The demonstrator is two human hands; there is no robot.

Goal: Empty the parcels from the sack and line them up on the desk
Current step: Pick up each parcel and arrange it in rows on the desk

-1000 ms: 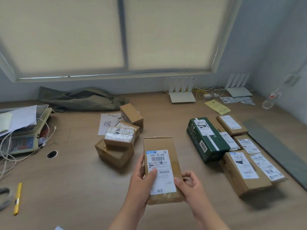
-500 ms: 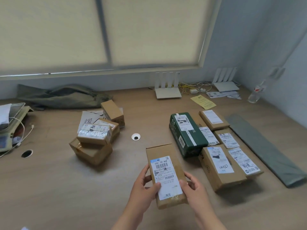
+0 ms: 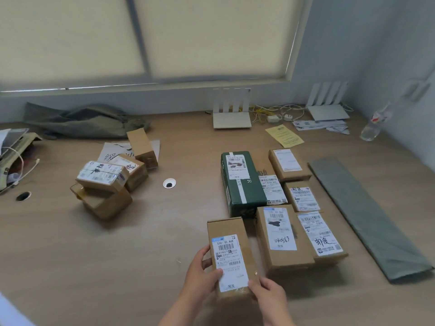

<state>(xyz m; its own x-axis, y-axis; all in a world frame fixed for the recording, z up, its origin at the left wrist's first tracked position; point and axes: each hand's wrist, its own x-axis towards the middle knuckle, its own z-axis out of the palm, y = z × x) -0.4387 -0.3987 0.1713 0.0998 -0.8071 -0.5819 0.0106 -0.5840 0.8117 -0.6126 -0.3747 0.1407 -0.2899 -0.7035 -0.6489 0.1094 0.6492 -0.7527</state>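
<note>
A long brown parcel point(image 3: 229, 255) with a white label is low over the desk point(image 3: 153, 243), just left of the lined-up parcels. My left hand point(image 3: 201, 275) grips its left side, thumb on the label. Its near right corner is held by my right hand point(image 3: 270, 295). The lined-up group holds a green box point(image 3: 240, 182) and several brown boxes, among them one point(image 3: 282, 236) marked with handwriting. A loose heap of parcels point(image 3: 108, 184) lies at the left. The olive sack point(image 3: 82, 121) lies flat at the back left.
Two white routers point(image 3: 231, 114) with cables stand at the back wall, near a yellow sheet point(image 3: 283, 136) and papers. A plastic bottle point(image 3: 374, 125) is at the far right. A grey folded bag point(image 3: 367, 217) lies right of the rows. Two cable holes point(image 3: 169, 184) pierce the desk.
Both hands have carried the long parcel to the right and lower, up beside the lined-up boxes. The view has swung right.
</note>
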